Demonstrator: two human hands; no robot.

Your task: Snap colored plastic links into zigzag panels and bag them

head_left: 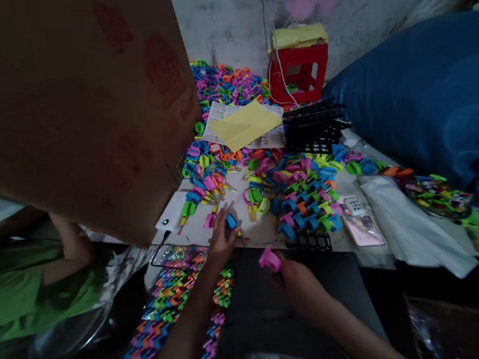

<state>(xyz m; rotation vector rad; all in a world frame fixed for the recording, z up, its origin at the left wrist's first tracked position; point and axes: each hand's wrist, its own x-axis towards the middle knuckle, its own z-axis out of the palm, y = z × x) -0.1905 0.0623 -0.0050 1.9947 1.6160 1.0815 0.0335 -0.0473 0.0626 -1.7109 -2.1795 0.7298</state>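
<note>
My left hand [220, 239] rests at the near edge of a white board [262, 233], fingers pinched on a small blue plastic clip [231, 221]. My right hand [297, 282] is lower, over my lap, closed on a pink plastic clip [270, 259]. Just right of the hands a black rack [316, 241] holds rows of blue, green, pink and orange clips [309, 205]. Loose clips of many colours [212, 174] lie scattered across the board.
A big cardboard sheet [66, 103] fills the upper left. Filled clip strips [160, 311] lie at lower left. A phone [363, 224], plastic bags [408, 226], yellow paper [244, 125], a red box [299, 71], black racks [315, 129] and a blue cushion [434, 96] surround the board. A person in green [17, 290] sits left.
</note>
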